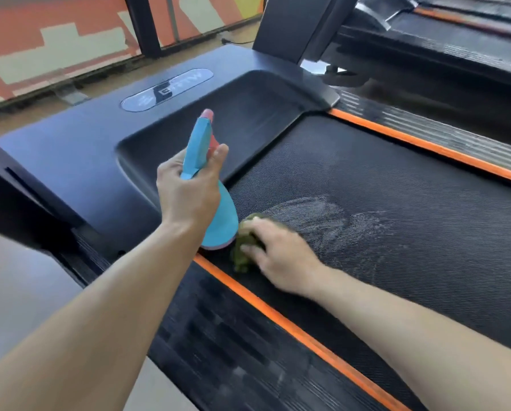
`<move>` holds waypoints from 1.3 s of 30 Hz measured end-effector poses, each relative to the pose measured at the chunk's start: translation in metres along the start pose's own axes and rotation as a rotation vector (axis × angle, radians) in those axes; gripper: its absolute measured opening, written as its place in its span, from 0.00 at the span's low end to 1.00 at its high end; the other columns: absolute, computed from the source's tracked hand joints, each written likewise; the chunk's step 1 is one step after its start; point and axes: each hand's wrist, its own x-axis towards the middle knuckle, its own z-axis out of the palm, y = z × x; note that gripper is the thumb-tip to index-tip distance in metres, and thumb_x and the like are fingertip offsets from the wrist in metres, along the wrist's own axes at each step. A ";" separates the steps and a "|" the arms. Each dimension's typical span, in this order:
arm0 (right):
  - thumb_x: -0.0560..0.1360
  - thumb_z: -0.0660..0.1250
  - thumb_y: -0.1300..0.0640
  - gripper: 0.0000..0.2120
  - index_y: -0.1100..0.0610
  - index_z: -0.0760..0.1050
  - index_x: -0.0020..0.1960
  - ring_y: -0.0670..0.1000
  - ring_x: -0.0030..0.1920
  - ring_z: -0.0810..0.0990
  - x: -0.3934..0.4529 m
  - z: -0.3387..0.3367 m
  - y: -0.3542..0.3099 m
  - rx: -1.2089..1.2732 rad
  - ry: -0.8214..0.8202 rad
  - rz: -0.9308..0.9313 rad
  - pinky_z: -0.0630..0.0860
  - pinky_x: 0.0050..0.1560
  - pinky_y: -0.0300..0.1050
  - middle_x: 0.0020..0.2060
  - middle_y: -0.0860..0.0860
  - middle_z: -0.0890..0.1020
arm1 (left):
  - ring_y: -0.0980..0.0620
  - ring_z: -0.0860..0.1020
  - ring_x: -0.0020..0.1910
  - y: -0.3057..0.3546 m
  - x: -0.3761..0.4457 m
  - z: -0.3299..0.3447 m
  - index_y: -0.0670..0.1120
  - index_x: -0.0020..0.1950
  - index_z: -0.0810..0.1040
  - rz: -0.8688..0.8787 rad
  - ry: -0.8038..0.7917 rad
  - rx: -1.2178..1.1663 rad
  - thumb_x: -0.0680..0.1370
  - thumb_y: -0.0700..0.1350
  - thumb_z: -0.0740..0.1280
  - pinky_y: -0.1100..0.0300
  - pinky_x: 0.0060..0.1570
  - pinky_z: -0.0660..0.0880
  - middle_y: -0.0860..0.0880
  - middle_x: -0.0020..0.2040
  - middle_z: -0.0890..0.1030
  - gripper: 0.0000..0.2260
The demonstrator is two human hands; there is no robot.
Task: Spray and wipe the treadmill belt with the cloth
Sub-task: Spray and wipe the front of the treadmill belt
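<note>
— Green cloth [243,253], where was it?
— Bunched on the treadmill belt [396,188] near the orange strip [278,318], beside a pale wet smear [331,221]; the right hand [281,256] pressed down on it, fingers curled over the wad.
— And the left hand [186,194]?
— It gripped the blue spray bottle [212,200] by the neck, held above the belt's front edge, nozzle toward the dark motor cover [100,149].

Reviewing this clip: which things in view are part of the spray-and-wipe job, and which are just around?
In use: blue plastic spray bottle in left hand; crumpled green cloth under right hand; black textured treadmill belt.

Just around: dark motor cover; neighbouring treadmill; black floor cable.
</note>
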 end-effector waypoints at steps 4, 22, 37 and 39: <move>0.79 0.63 0.48 0.22 0.51 0.67 0.71 0.44 0.77 0.55 -0.007 0.007 0.005 -0.060 -0.111 -0.247 0.49 0.77 0.42 0.74 0.43 0.66 | 0.57 0.65 0.28 0.012 0.012 0.001 0.54 0.34 0.76 0.123 0.002 -0.055 0.79 0.45 0.75 0.62 0.33 0.65 0.58 0.27 0.68 0.15; 0.80 0.62 0.48 0.18 0.46 0.70 0.69 0.45 0.77 0.57 0.005 -0.004 0.015 -0.080 -0.172 -0.243 0.53 0.76 0.44 0.74 0.42 0.66 | 0.66 0.71 0.32 -0.019 0.027 0.023 0.51 0.47 0.84 0.153 -0.202 -0.003 0.79 0.47 0.75 0.72 0.39 0.68 0.64 0.31 0.77 0.02; 0.81 0.60 0.47 0.18 0.46 0.66 0.70 0.51 0.77 0.56 0.084 -0.045 0.097 -0.108 -0.084 0.066 0.50 0.76 0.48 0.76 0.46 0.63 | 0.46 0.80 0.42 -0.019 0.047 0.079 0.61 0.43 0.82 0.110 -0.148 0.423 0.79 0.63 0.66 0.49 0.51 0.78 0.56 0.35 0.82 0.10; 0.79 0.59 0.44 0.17 0.43 0.66 0.68 0.56 0.73 0.63 0.097 -0.058 0.130 -0.119 -0.004 0.215 0.59 0.72 0.53 0.72 0.49 0.68 | 0.46 0.82 0.46 -0.020 0.049 0.083 0.58 0.48 0.83 0.123 -0.120 0.468 0.79 0.64 0.64 0.48 0.53 0.78 0.54 0.40 0.86 0.13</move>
